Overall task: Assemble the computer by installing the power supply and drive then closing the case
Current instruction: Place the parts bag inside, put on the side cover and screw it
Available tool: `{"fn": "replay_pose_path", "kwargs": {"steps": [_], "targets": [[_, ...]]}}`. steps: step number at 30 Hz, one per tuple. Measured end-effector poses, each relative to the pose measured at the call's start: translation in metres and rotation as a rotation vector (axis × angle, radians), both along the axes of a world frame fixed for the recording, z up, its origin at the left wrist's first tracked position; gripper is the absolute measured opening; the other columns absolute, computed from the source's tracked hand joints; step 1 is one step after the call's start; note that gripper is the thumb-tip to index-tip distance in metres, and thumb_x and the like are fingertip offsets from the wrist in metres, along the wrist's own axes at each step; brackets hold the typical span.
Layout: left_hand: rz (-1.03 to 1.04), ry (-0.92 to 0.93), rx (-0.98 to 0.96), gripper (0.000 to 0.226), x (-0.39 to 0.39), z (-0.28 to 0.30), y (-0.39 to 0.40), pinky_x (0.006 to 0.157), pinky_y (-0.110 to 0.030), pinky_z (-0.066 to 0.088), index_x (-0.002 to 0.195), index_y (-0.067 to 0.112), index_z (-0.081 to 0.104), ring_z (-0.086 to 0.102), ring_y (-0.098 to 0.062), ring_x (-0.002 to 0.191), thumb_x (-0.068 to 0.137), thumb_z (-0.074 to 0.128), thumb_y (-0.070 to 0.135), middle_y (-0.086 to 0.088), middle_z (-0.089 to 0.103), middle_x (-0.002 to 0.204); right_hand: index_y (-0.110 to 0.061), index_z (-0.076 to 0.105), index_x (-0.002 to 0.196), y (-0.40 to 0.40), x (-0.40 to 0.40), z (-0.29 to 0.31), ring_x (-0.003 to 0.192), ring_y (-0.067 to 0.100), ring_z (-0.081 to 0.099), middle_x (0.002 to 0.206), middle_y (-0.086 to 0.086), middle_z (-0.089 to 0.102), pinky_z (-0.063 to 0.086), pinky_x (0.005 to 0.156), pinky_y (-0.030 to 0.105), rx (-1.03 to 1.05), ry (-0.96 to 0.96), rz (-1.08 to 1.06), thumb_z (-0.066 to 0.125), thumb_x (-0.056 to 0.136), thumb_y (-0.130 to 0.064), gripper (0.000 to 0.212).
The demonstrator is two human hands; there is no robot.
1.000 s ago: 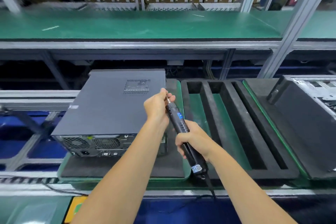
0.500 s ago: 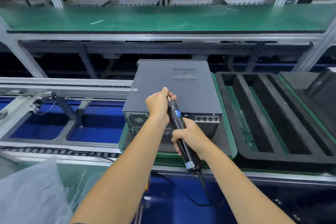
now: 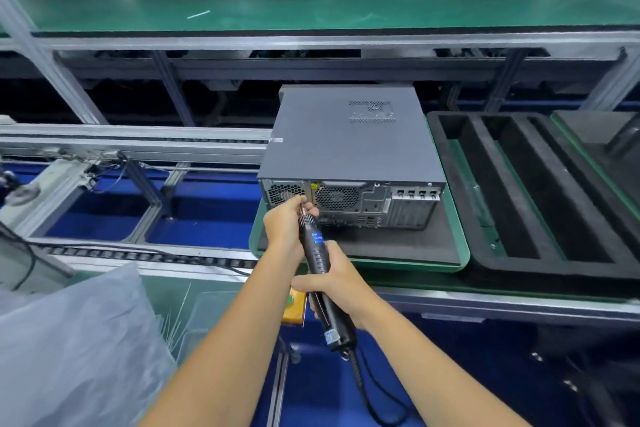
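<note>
A closed dark grey computer case (image 3: 349,146) lies on its side on a black foam pad over a green tray (image 3: 462,229), its rear panel with fan grilles facing me. My right hand (image 3: 332,288) grips the body of a black electric screwdriver (image 3: 320,263) whose cable hangs below. My left hand (image 3: 287,225) pinches the screwdriver's metal tip, which sits at the rear panel's left side near the left grille. Whether a screw is on the tip is hidden by my fingers.
A black foam tray (image 3: 519,198) with long slots sits to the right of the case. A grey plastic bag (image 3: 76,347) lies at lower left. The conveyor rails (image 3: 131,146) run leftwards, and a green shelf (image 3: 311,7) spans the back.
The view has swung left, so the case now sits right of centre. Both hands with the screwdriver have come down from above the lid to the rear panel's left side.
</note>
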State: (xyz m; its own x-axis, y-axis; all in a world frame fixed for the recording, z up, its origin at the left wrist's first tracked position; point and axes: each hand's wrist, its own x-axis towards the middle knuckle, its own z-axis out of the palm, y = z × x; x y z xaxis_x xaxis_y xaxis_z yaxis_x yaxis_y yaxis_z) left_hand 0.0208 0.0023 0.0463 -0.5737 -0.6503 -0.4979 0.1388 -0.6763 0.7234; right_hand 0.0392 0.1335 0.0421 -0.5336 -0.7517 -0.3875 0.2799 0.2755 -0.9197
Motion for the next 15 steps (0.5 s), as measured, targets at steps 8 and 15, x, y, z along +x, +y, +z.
{"fn": "replay_pose_path", "kwargs": {"steps": [8, 15], "targets": [[-0.119, 0.051, 0.034, 0.005, -0.002, -0.007, -0.016, 0.052, -0.025, 0.052, 0.085, -0.004, 0.060, 0.056, -0.018, 0.055, 0.086, 0.058, 0.000, -0.009, 0.058, 0.065, -0.017, 0.043, 0.112, -0.017, 0.011, -0.009, 0.056, 0.017, 0.054, 0.094, 0.014, 0.050, 0.048, 0.053, 0.029, -0.007, 0.041, -0.095, 0.074, 0.072, 0.003, 0.055], [-0.153, 0.074, 0.028, 0.009, -0.016, -0.006, -0.015, 0.055, -0.025, 0.053, 0.085, -0.005, 0.061, 0.056, -0.017, 0.057, 0.090, 0.057, 0.001, -0.010, 0.059, 0.068, -0.015, 0.044, 0.110, -0.021, 0.003, -0.009, 0.057, 0.020, 0.051, 0.093, 0.015, 0.051, 0.047, 0.051, 0.030, -0.038, 0.027, -0.164, 0.073, 0.071, 0.006, 0.053]]}}
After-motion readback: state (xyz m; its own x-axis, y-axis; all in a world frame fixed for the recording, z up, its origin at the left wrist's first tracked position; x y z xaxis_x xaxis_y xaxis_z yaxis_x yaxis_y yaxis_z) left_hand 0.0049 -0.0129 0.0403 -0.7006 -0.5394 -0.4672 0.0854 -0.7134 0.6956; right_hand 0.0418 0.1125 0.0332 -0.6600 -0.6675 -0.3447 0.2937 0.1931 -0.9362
